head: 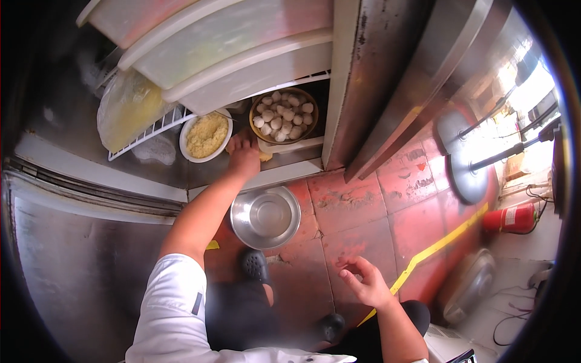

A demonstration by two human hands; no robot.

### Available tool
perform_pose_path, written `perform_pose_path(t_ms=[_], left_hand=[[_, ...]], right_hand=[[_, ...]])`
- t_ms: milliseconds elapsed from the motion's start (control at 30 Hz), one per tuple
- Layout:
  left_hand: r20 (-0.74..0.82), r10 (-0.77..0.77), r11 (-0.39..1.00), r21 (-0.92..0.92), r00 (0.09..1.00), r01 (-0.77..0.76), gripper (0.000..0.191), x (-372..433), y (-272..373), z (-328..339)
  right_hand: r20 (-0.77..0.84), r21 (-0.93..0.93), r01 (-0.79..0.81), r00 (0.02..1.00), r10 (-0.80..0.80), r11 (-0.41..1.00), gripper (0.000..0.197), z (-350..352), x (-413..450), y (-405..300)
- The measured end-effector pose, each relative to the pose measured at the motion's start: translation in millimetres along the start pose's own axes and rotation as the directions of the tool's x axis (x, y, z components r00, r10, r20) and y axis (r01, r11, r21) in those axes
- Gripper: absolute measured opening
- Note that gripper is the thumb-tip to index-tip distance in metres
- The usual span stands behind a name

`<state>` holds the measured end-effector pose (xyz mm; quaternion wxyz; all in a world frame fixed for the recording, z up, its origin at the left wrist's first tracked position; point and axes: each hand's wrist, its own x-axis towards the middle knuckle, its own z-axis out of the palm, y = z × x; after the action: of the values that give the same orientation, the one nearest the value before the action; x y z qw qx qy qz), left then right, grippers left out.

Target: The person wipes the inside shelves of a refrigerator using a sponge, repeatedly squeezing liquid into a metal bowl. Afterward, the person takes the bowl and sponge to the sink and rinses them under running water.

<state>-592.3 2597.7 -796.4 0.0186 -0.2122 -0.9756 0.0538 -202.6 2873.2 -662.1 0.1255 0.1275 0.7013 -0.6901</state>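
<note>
My left hand (245, 152) reaches into the bottom of a fridge, its fingers bent down over something yellowish whose kind I cannot tell. Left of it lies a white oval bowl (183, 144) of yellow grated food (208, 134). To the right, a round brown-rimmed bowl (316, 102) holds many whitish balls (277, 123), resting on a white container (290, 147). On the floor below the fridge's sill stands a round metal bowl (265, 218) with nothing in it. My right hand (363, 279) hangs over the red tiles, fingers curled and apart, holding nothing.
Stacked white plastic bins (254, 77) and a plastic bag with yellow contents (129, 113) sit on a white wire shelf (156, 131) above. Metal doors flank the opening (91, 272). Round metal bases (467, 177) and a red fire extinguisher (510, 218) are at the right.
</note>
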Motion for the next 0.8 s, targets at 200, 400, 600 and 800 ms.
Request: perform_pose_path(t_ms=[200, 400, 600, 800], left_hand=[[0.213, -0.043, 0.992, -0.105, 0.976, 0.067, 0.096, 3.4, 9.6, -1.1], [0.430, 0.018, 0.977, -0.200, 0.902, 0.076, 0.105, 8.6, 2.0, -11.5], [0.518, 0.015, 0.985, -0.157, 0.855, 0.077, 0.101, 9.9, 8.0, -13.5], [0.541, 0.004, 0.988, -0.130, 0.841, 0.078, 0.098, 5.7, 14.3, -10.3]], right_hand=[[0.000, -0.017, 0.048, 0.999, -0.048, 0.999, 0.026, -12.8, 0.0, 4.0], [0.003, 0.119, 0.008, 1.000, -0.008, 0.993, 0.026, -13.2, 0.3, -0.7], [0.008, 0.118, 0.016, 1.000, -0.017, 0.993, 0.027, -10.5, -0.9, -6.8], [0.005, 0.078, 0.031, 0.999, -0.032, 0.996, 0.027, -9.7, -2.9, -11.4]])
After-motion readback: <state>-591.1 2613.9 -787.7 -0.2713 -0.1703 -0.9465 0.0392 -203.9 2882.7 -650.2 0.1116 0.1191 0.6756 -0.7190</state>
